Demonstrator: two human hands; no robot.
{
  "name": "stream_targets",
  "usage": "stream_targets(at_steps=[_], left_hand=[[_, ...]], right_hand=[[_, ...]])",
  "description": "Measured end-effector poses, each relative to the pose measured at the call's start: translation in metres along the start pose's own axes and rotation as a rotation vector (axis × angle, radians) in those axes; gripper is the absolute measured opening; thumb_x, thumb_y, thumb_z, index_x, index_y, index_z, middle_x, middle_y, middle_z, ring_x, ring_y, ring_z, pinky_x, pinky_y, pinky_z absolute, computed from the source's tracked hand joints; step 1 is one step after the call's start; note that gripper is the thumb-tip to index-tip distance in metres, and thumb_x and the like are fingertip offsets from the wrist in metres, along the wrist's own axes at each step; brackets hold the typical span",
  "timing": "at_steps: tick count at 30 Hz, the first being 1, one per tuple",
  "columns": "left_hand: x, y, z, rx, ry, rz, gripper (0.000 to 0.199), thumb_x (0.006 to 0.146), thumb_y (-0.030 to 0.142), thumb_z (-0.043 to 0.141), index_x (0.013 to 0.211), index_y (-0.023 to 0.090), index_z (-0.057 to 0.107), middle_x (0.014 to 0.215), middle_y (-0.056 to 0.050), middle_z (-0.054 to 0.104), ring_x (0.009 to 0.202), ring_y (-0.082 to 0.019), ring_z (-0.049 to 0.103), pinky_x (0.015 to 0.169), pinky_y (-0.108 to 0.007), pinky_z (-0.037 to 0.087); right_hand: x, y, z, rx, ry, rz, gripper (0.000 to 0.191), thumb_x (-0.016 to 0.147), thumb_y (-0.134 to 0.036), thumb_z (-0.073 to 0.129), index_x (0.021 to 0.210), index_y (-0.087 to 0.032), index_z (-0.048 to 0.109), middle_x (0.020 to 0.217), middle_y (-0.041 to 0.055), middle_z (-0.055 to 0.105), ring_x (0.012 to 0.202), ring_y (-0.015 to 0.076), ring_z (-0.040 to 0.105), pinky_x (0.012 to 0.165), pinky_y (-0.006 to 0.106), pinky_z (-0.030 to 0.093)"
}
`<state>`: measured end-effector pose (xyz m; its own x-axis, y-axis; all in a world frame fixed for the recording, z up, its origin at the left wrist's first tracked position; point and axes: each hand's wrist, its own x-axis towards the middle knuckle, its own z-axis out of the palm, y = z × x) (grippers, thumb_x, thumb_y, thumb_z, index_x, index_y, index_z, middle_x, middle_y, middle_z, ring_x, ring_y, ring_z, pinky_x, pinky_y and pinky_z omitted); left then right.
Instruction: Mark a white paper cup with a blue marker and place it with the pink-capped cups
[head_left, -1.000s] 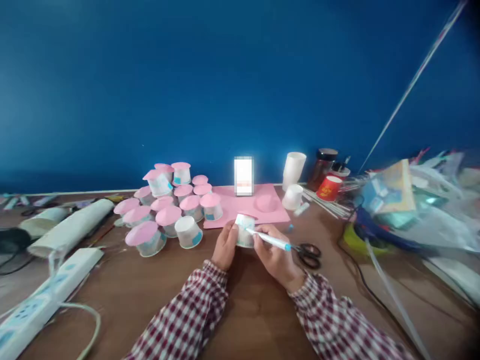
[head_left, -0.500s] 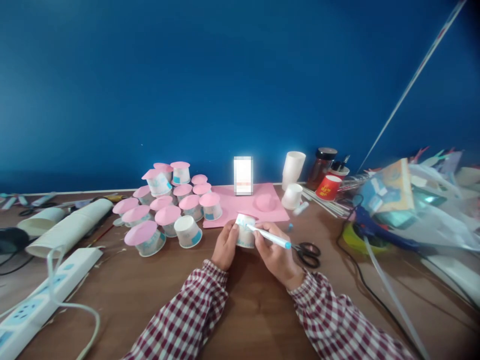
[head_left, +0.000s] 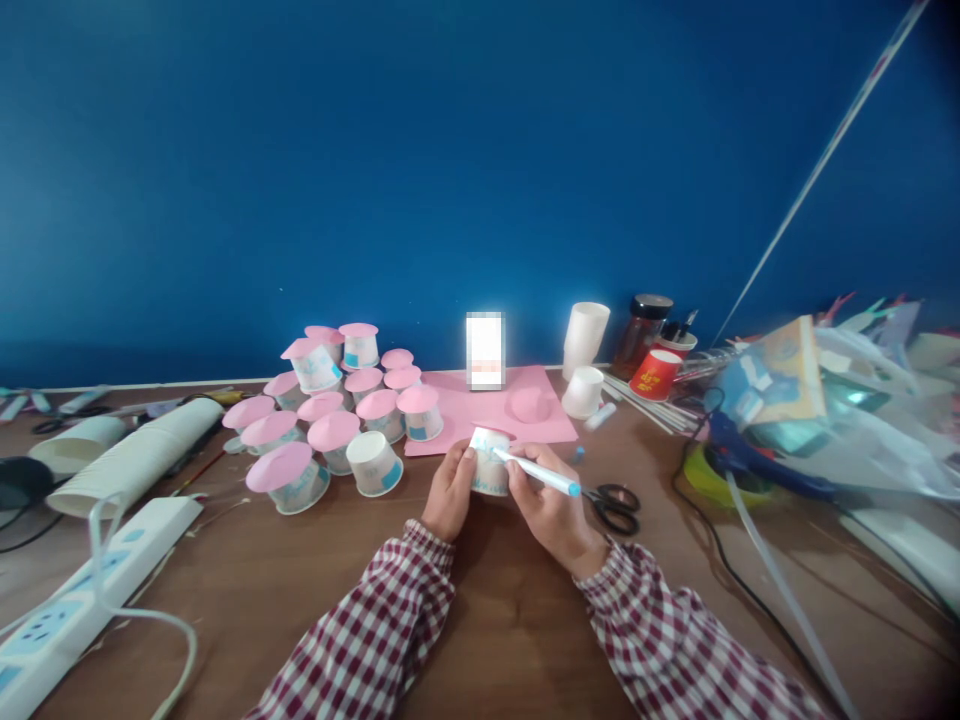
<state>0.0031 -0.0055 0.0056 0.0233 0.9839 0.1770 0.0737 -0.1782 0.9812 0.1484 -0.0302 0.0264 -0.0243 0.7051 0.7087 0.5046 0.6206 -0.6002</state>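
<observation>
Between my hands, low over the table, is a white paper cup with light-blue marks on its side. My left hand grips its left side with closed fingers. In my right hand is a white marker pen with a light-blue end, its tip at the cup's wall. Part of the cup is hidden by my fingers. Black-handled scissors lie just right of my right hand, their blades partly covered. Behind the cup is a sheet of pink paper with a round pink piece on it.
Several upturned cups with pink cone tops stand at left, with one plain upturned cup beside them. A power strip and paper tubes lie further left. At right are white cups, a red cup, sticks and a glue gun with its cord.
Almost nothing has moved; the pen tip stays at the cup's side and both hands keep their hold. The view has shifted very slightly.
</observation>
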Motion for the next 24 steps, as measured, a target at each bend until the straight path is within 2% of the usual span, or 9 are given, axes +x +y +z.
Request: stream_targets(at_steps=[9, 24], left_hand=[[0.0001, -0.0006, 0.0001, 0.031, 0.014, 0.014, 0.039, 0.085, 0.043, 0.042, 0.105, 0.013, 0.055, 0.099, -0.008, 0.062, 0.091, -0.019, 0.055, 0.082, -0.031, 0.043], [0.0015, -0.0048, -0.0010, 0.012, 0.024, 0.016, 0.039, 0.085, 0.043, 0.043, 0.105, 0.013, 0.056, 0.098, -0.008, 0.062, 0.089, -0.019, 0.055, 0.081, -0.030, 0.043]], right_hand=[[-0.0006, 0.0028, 0.0009, -0.025, 0.010, -0.031, 0.009, 0.086, -0.020, 0.049, 0.091, -0.019, 0.056, 0.084, 0.0050, 0.062, 0.080, 0.0165, 0.061, 0.075, 0.028, 0.050], [0.0006, -0.0006, -0.0007, -0.023, -0.023, 0.010, 0.012, 0.086, -0.024, 0.047, 0.085, -0.017, 0.057, 0.078, 0.0047, 0.061, 0.072, 0.0154, 0.059, 0.069, 0.027, 0.050]])
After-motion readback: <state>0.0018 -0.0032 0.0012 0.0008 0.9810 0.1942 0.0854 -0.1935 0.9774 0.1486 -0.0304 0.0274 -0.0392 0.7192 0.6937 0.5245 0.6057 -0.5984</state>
